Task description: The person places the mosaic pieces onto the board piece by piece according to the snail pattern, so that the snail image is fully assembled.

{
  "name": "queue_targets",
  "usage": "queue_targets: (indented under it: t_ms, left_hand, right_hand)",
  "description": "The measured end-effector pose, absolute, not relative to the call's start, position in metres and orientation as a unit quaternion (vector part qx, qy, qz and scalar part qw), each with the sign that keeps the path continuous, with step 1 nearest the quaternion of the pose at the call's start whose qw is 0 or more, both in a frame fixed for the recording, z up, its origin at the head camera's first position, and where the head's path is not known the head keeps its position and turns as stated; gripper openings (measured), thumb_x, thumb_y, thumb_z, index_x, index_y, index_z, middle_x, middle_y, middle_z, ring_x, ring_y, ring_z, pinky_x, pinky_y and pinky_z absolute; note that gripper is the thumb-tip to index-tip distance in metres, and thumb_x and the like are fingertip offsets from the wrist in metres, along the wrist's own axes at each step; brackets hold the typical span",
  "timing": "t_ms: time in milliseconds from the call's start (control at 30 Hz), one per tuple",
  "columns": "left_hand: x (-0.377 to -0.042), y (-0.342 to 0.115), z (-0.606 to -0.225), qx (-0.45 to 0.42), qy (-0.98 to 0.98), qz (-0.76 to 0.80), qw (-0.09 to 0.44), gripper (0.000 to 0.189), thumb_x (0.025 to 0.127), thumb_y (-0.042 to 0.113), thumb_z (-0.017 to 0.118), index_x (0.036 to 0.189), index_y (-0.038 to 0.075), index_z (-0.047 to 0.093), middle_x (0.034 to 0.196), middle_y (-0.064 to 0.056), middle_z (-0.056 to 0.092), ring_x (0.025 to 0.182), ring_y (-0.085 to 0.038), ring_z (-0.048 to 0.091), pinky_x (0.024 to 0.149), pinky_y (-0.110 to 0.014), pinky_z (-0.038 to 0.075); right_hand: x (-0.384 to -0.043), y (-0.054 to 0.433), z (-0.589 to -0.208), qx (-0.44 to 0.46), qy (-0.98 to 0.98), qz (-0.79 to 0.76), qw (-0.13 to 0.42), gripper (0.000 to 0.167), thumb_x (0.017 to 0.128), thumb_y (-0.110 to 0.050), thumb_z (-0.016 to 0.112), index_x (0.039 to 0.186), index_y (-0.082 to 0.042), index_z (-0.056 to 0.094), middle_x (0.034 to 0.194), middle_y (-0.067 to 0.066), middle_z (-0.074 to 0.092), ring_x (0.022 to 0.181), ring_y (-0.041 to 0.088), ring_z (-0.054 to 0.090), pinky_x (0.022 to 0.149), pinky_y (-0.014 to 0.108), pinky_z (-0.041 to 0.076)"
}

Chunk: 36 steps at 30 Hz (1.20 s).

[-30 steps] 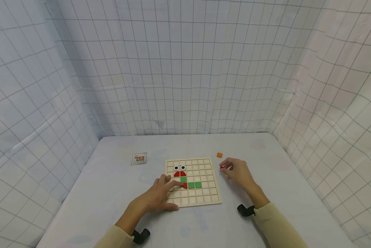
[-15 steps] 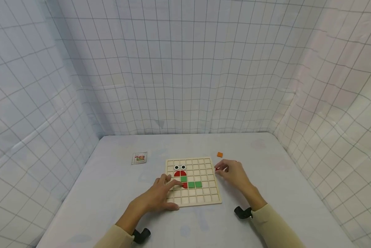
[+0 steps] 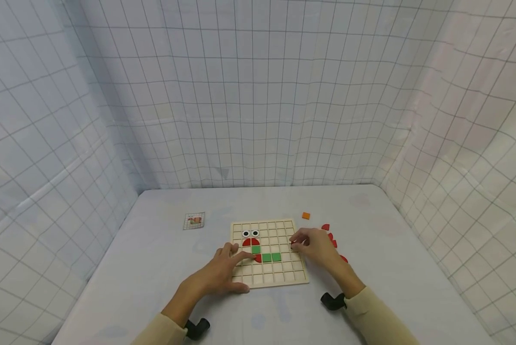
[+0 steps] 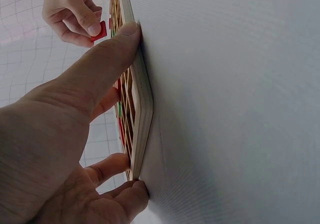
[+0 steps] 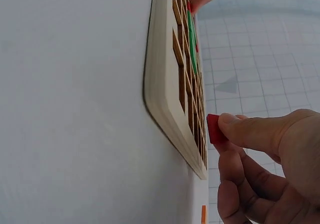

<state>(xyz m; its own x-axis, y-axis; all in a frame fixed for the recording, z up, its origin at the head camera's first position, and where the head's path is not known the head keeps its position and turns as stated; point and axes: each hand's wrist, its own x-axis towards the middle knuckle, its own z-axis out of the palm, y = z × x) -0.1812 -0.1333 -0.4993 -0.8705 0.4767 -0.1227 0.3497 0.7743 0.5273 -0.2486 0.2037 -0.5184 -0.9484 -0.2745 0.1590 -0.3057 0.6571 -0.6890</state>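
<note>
The right hand [image 3: 315,245] pinches a small red piece [image 5: 214,129] between thumb and fingers, just above the right side of the pale wooden grid board [image 3: 279,269] on the tabletop [image 3: 258,311]. The left hand [image 3: 221,270], fingers spread, holds the board's near-left corner, its index fingertip at a red rounded tile [image 3: 258,259] beside two green square tiles [image 3: 267,258].

Diffuse light casts soft shadows; the wrist views look dimmer.
</note>
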Motion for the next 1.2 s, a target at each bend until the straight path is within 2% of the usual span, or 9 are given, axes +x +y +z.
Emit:
queue_targets:
  t_ms: [400,667,967,1200]
  left_hand:
    - [-0.179,-0.134,-0.497,0.222,0.930,0.264,0.128,0.076,0.093,0.045,0.101,0.157,0.029,0.064,0.158,-0.021,0.047,0.144,-0.046,0.050,0.116,-0.073,0.052]
    - [-0.179,-0.134,-0.496,0.224,0.930,0.262,0.126,0.079,0.093,0.045,0.100,0.161,0.029,0.062,0.156,-0.021,0.047,0.142,-0.045,0.050,0.115,-0.072,0.053]
    - [-0.179,-0.132,-0.496,0.213,0.935,0.253,0.127,0.083,0.093,0.044,0.100,0.166,0.035,0.063,0.168,-0.025,0.046,0.154,-0.048,0.048,0.118,-0.075,0.053]
    - [-0.179,-0.132,-0.497,0.210,0.937,0.247,0.128,0.081,0.093,0.046,0.099,0.165,0.037,0.063,0.168,-0.024,0.046,0.154,-0.047,0.048,0.118,-0.074,0.053]
  right_hand:
    - [-0.242,0.187,-0.522,0.152,-0.915,0.375,-0.001,0.009,0.102,-0.014,0.092,0.108,-0.019,0.088,0.092,-0.012,0.078,0.084,0.010,0.064,0.076,0.023,0.052]
    - [-0.240,0.184,-0.521,0.183,-0.906,0.382,0.002,0.009,0.102,-0.010,0.091,0.108,-0.016,0.087,0.093,-0.009,0.080,0.083,0.007,0.066,0.077,0.022,0.054]
    - [-0.239,0.182,-0.521,0.191,-0.901,0.389,-0.013,0.008,0.103,-0.009,0.089,0.108,-0.015,0.086,0.095,-0.007,0.079,0.083,0.008,0.066,0.078,0.020,0.056]
    - [-0.239,0.184,-0.522,0.206,-0.899,0.385,-0.020,0.008,0.105,-0.008,0.087,0.108,-0.016,0.086,0.097,-0.007,0.081,0.083,0.006,0.066,0.079,0.020,0.057]
